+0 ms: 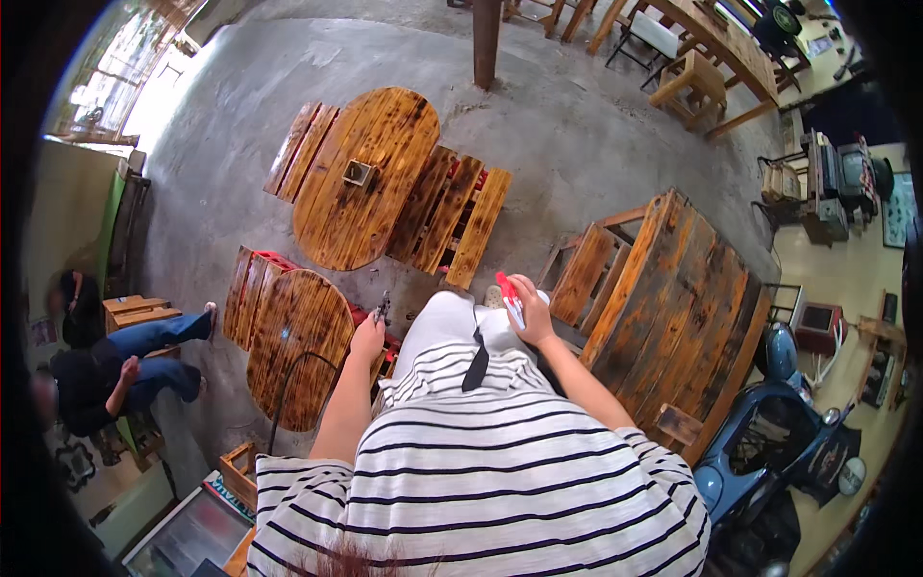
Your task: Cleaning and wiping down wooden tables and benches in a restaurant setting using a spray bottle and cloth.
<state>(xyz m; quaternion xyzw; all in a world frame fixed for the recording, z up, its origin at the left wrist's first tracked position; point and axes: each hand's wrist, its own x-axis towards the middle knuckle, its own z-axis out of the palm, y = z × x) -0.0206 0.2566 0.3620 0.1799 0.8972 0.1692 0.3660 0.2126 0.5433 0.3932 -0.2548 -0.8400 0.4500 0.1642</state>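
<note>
My left hand (368, 337) is closed around a small dark object (383, 309), whose upper end sticks out past the fingers; it is too small to identify. My right hand (533, 314) grips a slim white tube with a red cap (510, 299), the red end tilted up and away from me. Both hands are apart, in front of my lap. A black cord (277, 393) arcs across the small oval wooden table (310, 317) beside my left arm. To the right of my right hand stands a wooden stool (585, 270).
A larger oval wooden table (339, 223) with slatted benches (479, 223) lies ahead. A rectangular wooden table (678, 310) is to my right, with a blue scooter (750, 433) beyond it. One person (86, 382) sits at left. A brown post (487, 43) rises ahead.
</note>
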